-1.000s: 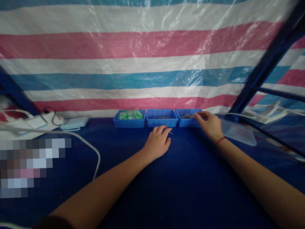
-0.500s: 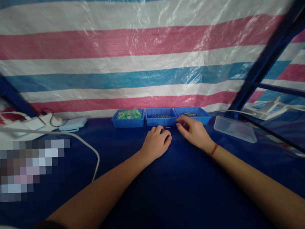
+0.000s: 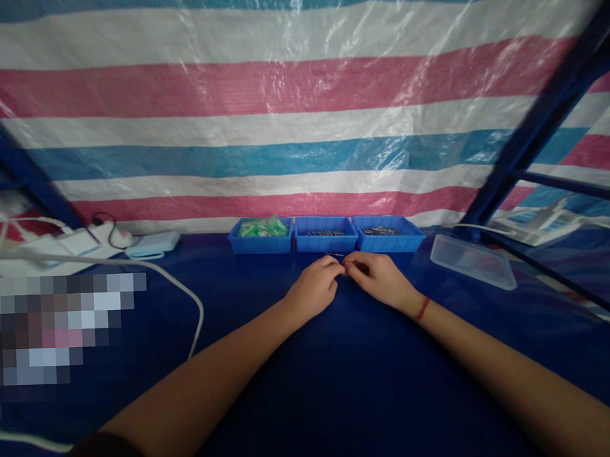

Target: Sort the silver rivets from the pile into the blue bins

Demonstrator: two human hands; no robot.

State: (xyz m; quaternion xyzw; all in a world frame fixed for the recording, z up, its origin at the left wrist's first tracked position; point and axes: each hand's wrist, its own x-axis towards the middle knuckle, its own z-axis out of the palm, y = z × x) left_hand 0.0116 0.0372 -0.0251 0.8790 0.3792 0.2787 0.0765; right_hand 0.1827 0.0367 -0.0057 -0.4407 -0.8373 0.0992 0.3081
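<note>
My left hand (image 3: 317,286) and my right hand (image 3: 379,277) meet at their fingertips above the dark blue table (image 3: 360,380). Both hands have fingers and thumb pinched together; whatever lies between them is too small to make out. Just beyond the fingertips a thin metal piece (image 3: 334,255) lies on the table. Three blue bins stand in a row behind the hands: the left bin (image 3: 261,245) holds green and clear plastic, while the middle bin (image 3: 325,243) and the right bin (image 3: 393,243) hold small metal parts.
At the right lies a clear plastic lid (image 3: 472,261). Power strips (image 3: 80,244), a light blue case (image 3: 153,245) and a white cable (image 3: 200,305) are at the left. A striped sheet (image 3: 280,86) hangs behind, between blue frame posts (image 3: 512,148).
My right hand has moved from beside the right bin down and left to meet my left hand. The fingers of both hands have come together. The view has shifted slightly.
</note>
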